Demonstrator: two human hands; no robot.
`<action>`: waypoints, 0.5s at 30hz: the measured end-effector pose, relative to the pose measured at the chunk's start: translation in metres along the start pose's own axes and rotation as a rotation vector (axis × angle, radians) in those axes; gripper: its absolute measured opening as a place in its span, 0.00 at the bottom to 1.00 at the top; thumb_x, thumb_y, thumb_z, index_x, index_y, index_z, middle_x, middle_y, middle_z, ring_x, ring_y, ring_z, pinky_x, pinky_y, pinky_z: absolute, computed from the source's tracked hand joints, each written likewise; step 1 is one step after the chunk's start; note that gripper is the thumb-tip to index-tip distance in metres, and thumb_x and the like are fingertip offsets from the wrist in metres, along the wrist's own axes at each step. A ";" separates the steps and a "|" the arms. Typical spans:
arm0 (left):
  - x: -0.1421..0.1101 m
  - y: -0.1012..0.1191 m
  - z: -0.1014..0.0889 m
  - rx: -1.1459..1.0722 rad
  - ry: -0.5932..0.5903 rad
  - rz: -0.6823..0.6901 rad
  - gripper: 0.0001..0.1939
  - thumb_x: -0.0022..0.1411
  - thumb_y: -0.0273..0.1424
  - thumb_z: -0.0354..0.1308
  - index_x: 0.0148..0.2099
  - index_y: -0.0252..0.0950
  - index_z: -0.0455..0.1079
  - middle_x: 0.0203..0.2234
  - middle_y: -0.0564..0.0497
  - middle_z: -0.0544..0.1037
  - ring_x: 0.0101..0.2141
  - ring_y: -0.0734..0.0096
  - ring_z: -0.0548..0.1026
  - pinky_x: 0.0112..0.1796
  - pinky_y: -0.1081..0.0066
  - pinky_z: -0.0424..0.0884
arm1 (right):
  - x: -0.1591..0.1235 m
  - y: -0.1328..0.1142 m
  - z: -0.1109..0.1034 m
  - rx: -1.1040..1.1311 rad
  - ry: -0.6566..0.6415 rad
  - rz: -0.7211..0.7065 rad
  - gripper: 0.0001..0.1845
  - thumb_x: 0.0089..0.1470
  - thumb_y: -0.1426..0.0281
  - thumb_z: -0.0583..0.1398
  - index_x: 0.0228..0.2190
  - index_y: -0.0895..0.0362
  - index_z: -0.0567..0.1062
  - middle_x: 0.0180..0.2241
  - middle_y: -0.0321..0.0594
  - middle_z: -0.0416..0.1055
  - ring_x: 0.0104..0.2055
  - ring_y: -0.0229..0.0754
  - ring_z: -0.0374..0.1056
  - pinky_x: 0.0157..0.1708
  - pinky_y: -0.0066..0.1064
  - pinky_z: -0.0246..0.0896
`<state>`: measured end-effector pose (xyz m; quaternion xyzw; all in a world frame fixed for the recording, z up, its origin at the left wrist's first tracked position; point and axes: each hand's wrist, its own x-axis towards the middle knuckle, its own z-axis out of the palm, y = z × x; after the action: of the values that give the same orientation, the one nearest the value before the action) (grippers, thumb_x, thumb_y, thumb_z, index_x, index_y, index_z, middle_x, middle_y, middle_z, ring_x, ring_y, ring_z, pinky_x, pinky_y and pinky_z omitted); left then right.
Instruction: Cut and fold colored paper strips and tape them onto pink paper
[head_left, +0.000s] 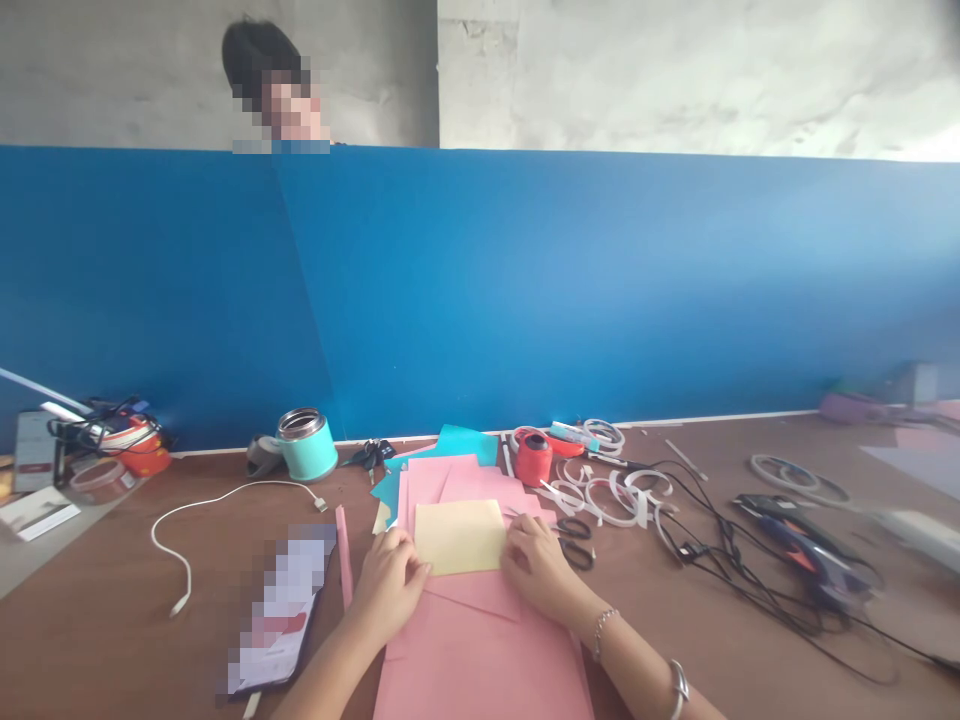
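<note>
A pale yellow sheet of paper [460, 538] lies over several pink sheets [487, 665] in front of me. My left hand [394, 580] pinches the yellow paper's left lower edge between thumb and fingers. At the opposite side, my right hand [538, 565] has its fingers curled on the paper's right edge. Beneath and behind it, more pink paper and a turquoise sheet [469, 443] stick out. Black-handled scissors [576, 553] lie just past my right hand, their blades partly hidden.
A phone [281, 615] and white cable [161, 520] lie to the left. Behind stand a turquoise cup [309, 447] and keys [371, 457]. White tape strips [615, 500], a red container [533, 460] and a tangle of black cords [739, 560] occupy the right. A blue partition [525, 290] closes the back; a person is beyond.
</note>
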<state>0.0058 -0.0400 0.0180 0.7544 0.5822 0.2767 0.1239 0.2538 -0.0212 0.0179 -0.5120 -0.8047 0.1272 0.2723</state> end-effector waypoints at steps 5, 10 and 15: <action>0.001 -0.003 0.003 0.010 0.002 -0.016 0.08 0.54 0.29 0.53 0.23 0.37 0.64 0.31 0.48 0.70 0.37 0.61 0.69 0.39 0.61 0.66 | 0.001 -0.002 -0.001 -0.003 -0.019 0.021 0.09 0.44 0.81 0.53 0.19 0.56 0.64 0.31 0.40 0.65 0.35 0.42 0.60 0.35 0.33 0.56; 0.002 -0.003 0.005 0.013 0.014 -0.026 0.09 0.54 0.28 0.52 0.22 0.38 0.64 0.30 0.48 0.70 0.36 0.62 0.69 0.38 0.62 0.66 | 0.003 -0.001 -0.001 0.012 -0.028 0.048 0.09 0.43 0.81 0.53 0.19 0.57 0.64 0.31 0.39 0.65 0.35 0.42 0.60 0.36 0.34 0.56; 0.002 0.000 0.003 0.040 0.000 -0.039 0.09 0.54 0.29 0.52 0.22 0.37 0.64 0.30 0.48 0.70 0.38 0.61 0.69 0.39 0.62 0.66 | 0.003 -0.002 0.000 0.006 -0.035 0.059 0.09 0.44 0.80 0.53 0.19 0.56 0.65 0.32 0.40 0.65 0.36 0.43 0.60 0.35 0.34 0.56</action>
<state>0.0080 -0.0375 0.0157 0.7453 0.6022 0.2625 0.1139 0.2516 -0.0196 0.0198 -0.5326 -0.7933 0.1464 0.2560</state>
